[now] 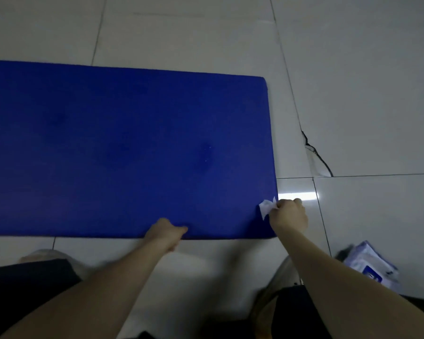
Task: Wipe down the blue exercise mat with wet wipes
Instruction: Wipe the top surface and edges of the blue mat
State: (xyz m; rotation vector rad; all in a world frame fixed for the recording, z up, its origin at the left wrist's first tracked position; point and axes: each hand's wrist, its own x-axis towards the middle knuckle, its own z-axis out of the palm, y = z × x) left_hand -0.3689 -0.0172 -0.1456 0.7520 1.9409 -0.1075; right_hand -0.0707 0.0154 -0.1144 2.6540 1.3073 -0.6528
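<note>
Head view, wipes pack (370,264), label (372,274) blurred

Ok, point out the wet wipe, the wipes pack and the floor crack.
wet wipe (266,207), head view, crumpled white middle.
wipes pack (370,264), head view, its top face.
floor crack (315,150), head view, the dark line.

Mat (123,148): blue, lying flat on the tiled floor (353,81), corners rounded, right end in view, remainder running off the left side. The left hand (165,234) grips its near edge. Wipe (267,207): white, crumpled, on the mat's right edge near the front corner, pinched by the right hand (289,216). Wipe pack (370,265): white and blue, blurred, on the floor, well right of the mat.
</note>
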